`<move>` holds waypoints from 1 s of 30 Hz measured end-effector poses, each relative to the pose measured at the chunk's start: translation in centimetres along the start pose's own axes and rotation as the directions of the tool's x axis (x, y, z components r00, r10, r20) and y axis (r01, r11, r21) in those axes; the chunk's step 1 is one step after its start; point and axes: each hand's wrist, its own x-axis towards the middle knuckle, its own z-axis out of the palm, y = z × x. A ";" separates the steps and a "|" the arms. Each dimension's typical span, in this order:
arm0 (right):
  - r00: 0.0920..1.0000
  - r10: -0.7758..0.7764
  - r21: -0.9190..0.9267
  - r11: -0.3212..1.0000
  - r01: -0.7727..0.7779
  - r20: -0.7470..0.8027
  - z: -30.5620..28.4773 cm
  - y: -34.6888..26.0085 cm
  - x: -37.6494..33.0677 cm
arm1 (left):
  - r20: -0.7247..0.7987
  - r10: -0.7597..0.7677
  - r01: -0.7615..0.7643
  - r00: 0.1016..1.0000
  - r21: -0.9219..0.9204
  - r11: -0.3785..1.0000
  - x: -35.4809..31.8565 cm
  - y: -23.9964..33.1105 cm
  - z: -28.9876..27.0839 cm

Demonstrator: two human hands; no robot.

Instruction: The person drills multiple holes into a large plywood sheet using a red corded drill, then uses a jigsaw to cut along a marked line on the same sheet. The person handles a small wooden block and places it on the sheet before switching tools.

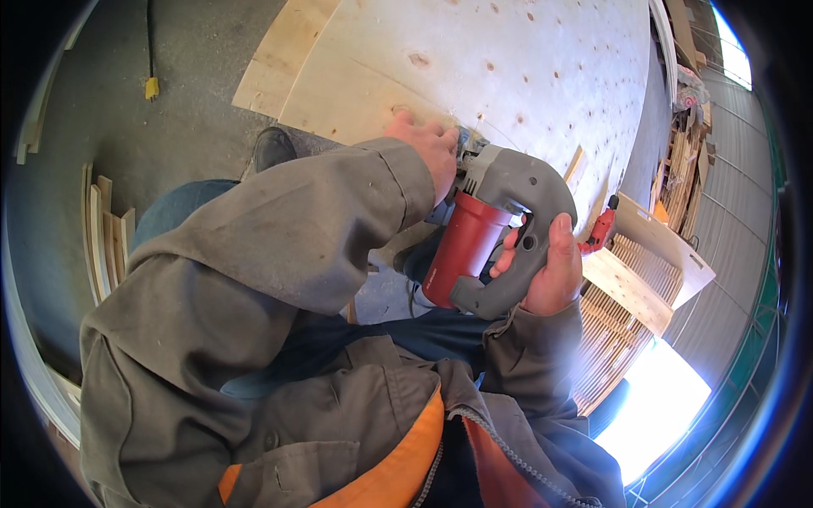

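A red and grey hand-held power saw [487,229] rests on the near edge of a large pale plywood sheet [508,59]. My right hand [550,267] is wrapped around the saw's grey rear handle. My left hand [428,144] reaches across in a grey sleeve and presses on the front of the saw, next to the sheet's edge. The blade itself is hidden under my left hand and the tool body.
A second, narrower plywood board [284,51] lies under the sheet at the left. Thin wood strips [106,233] stand stacked at the left on the concrete floor [169,135]. A slatted wooden rack [622,305] and a small red tool [600,229] sit at the right. A yellow plug [152,86] lies on the floor.
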 end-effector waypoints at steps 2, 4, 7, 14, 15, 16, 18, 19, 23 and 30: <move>1.000 0.004 0.008 1.000 -0.004 0.011 0.0 -0.1 0.1 | 0.017 -0.001 0.001 1.000 -0.001 1.000 0.0 -0.1 -0.3; 1.000 -0.002 0.004 1.000 0.002 -0.013 0.1 -0.1 0.1 | 0.024 0.003 -0.003 1.000 0.006 1.000 0.0 0.0 -0.5; 1.000 -0.007 0.006 1.000 0.007 -0.020 0.2 -0.2 0.2 | 0.016 0.006 -0.007 1.000 0.020 1.000 0.1 -0.1 -0.4; 1.000 -0.013 -0.016 1.000 0.013 -0.009 0.2 -0.3 0.4 | 0.013 0.006 -0.007 1.000 0.012 1.000 0.4 -0.2 -0.4; 1.000 -0.016 -0.014 1.000 0.016 -0.012 0.2 -0.3 0.5 | 0.011 0.005 -0.006 1.000 0.009 1.000 0.4 -0.3 -0.4; 1.000 -0.019 -0.012 1.000 0.018 -0.014 0.2 -0.3 0.5 | 0.014 0.005 -0.005 1.000 0.012 1.000 0.5 -0.2 -0.4; 1.000 -0.018 -0.010 1.000 0.017 -0.018 0.1 -0.3 0.6 | 0.020 0.001 -0.001 1.000 0.018 1.000 0.5 -0.2 -0.6; 1.000 -0.014 -0.010 1.000 0.014 -0.018 0.1 -0.3 0.6 | 0.010 0.001 -0.001 1.000 0.018 1.000 0.4 -0.2 -0.6; 0.998 -0.004 -0.020 1.000 0.003 -0.055 0.1 -0.3 0.7 | -0.026 0.011 -0.011 1.000 0.018 1.000 0.5 -0.3 -0.1; 0.999 -0.009 -0.014 1.000 0.009 -0.045 0.1 -0.4 0.9 | -0.059 0.006 -0.004 0.998 0.029 1.000 0.6 -0.4 0.2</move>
